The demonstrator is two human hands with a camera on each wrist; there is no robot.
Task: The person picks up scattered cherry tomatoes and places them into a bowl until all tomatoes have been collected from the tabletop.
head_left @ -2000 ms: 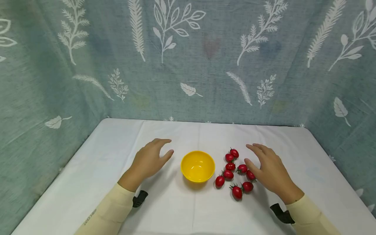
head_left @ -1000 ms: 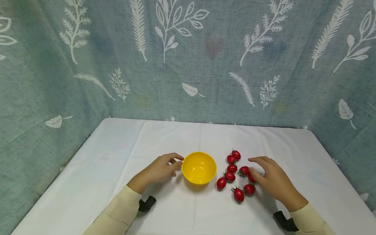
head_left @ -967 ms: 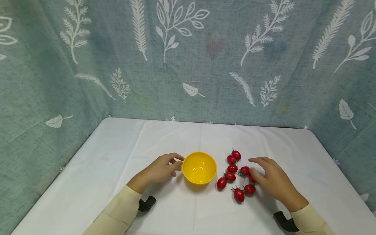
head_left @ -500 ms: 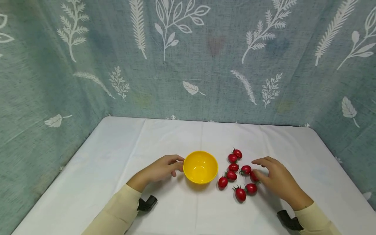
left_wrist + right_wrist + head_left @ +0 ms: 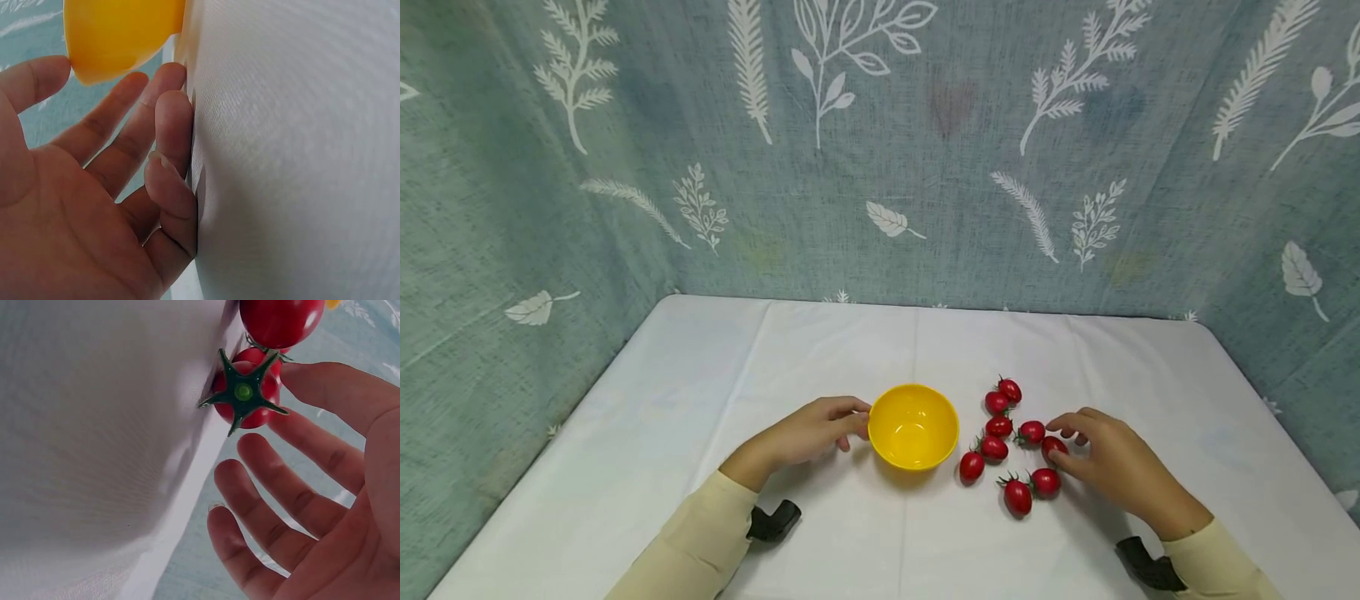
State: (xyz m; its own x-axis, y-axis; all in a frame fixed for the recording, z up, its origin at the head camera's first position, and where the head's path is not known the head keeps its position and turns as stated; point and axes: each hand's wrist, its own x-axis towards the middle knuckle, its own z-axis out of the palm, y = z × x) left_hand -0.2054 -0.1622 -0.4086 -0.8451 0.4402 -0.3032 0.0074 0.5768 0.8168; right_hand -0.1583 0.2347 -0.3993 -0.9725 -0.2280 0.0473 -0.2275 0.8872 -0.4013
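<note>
A yellow bowl stands upright on the white cloth, with nothing inside. My left hand is at its left side, thumb and index fingertips right at the wall; the other fingers are loosely bent in the left wrist view. Several small red tomatoes with green stems lie right of the bowl. My right hand reaches to the rightmost tomato, thumb tip at its near edge and index finger beyond it. In the right wrist view this tomato shows its star-shaped stem, and the remaining fingers are spread and relaxed.
Two tomatoes, one of them the nearest tomato, lie at the front of the group. Another pair, with the farthest tomato, lies at the back. A patterned green curtain encloses the table at the back and sides.
My left hand has moved right to the bowl's side and stayed there. My right hand has come lower, with thumb and index finger now closer together around the rightmost tomato. The view has shifted slightly.
</note>
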